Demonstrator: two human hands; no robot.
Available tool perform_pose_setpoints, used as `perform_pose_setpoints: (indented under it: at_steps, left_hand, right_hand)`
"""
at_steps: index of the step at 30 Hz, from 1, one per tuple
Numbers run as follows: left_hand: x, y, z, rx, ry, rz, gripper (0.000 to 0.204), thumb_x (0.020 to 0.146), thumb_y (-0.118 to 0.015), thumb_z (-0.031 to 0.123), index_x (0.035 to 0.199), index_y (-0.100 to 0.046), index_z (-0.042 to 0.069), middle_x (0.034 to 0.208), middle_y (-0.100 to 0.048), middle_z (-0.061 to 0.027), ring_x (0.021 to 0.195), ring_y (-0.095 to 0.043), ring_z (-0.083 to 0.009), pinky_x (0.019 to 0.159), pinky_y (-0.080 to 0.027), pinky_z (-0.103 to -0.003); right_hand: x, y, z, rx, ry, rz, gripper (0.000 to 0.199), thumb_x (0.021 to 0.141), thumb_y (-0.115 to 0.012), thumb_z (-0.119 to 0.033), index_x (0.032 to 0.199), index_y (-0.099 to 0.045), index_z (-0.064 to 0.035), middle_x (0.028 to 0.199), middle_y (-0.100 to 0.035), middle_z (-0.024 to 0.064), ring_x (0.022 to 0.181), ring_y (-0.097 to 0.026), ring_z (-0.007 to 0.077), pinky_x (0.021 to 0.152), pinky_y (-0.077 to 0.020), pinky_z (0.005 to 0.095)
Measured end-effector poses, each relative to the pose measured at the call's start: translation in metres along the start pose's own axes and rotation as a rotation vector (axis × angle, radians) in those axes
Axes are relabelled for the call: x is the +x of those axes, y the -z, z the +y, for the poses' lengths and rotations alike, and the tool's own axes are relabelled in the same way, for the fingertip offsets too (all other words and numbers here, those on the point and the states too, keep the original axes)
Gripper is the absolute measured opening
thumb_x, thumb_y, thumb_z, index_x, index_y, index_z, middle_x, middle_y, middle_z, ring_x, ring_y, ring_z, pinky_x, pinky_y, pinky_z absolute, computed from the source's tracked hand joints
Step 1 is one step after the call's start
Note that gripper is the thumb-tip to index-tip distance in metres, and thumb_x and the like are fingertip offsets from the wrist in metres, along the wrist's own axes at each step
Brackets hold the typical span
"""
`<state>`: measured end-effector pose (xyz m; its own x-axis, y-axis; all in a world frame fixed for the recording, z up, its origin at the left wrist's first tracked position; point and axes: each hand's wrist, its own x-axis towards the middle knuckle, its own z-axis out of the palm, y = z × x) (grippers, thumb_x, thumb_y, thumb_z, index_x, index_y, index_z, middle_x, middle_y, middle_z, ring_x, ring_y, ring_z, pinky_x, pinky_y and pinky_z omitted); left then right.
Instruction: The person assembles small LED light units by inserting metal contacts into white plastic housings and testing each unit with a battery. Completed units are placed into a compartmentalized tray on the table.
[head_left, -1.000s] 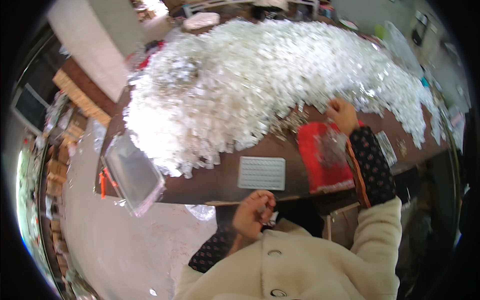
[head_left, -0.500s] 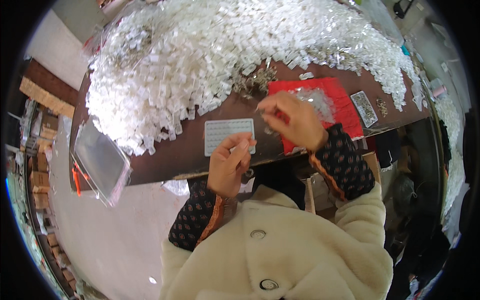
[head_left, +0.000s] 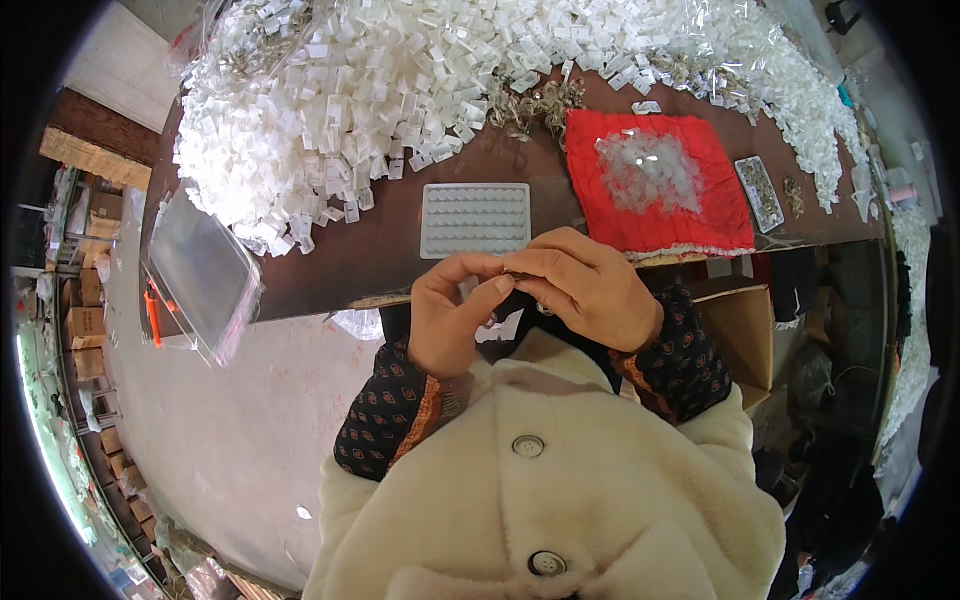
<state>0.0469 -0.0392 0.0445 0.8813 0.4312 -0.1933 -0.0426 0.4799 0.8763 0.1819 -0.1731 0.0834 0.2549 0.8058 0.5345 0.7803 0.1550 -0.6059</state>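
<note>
My left hand and my right hand meet in front of the table's near edge, fingertips pinched together. Between them is a tiny dark piece, mostly covered by the fingers; its kind cannot be made out. Just beyond the hands lies a white ridged tray with rows of small slots. To the right of it a red cloth is spread flat, bearing a heap of small clear plastic pieces. A tangle of small brownish metal-looking pieces sits beyond the tray, against the white heap.
A large heap of small white plastic pieces covers the table's far side. At right stands a small box of tiny parts. Clear plastic sheets and an orange-handled tool lie at the left edge. An open carton stands below the table.
My right hand has come back from beside the red cloth to meet my left hand. The view has shifted, so the tray and cloth appear higher.
</note>
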Motion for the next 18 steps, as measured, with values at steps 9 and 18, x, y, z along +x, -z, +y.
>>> perform_pose_setpoints:
  at_steps: [9,18]
  left_hand:
    - [0.0,-0.014,-0.005,-0.312,0.066,0.104,0.017,0.092,-0.056,0.011,0.105,-0.06,0.001,0.091,-0.062,-0.0033,0.066,-0.05,-0.0069,0.053,-0.039,-0.02]
    - [0.082,0.04,0.117,-0.093,-0.567,-0.05,0.024,0.096,-0.044,0.024,0.081,-0.052,0.006,0.07,-0.047,-0.0042,0.058,-0.041,-0.0119,0.05,-0.029,-0.024]
  right_hand:
    - [-0.008,-0.025,-0.01,-0.047,-0.116,0.238,0.028,0.076,-0.072,-0.002,0.104,-0.066,-0.0023,0.089,-0.065,0.0094,0.081,-0.063,0.0258,0.07,-0.0516,0.0336]
    - [-0.017,-0.008,-0.002,0.082,-0.24,0.355,0.017,0.077,-0.073,0.005,0.092,-0.066,0.0008,0.086,-0.066,0.0131,0.074,-0.065,0.0229,0.063,-0.0523,0.029]
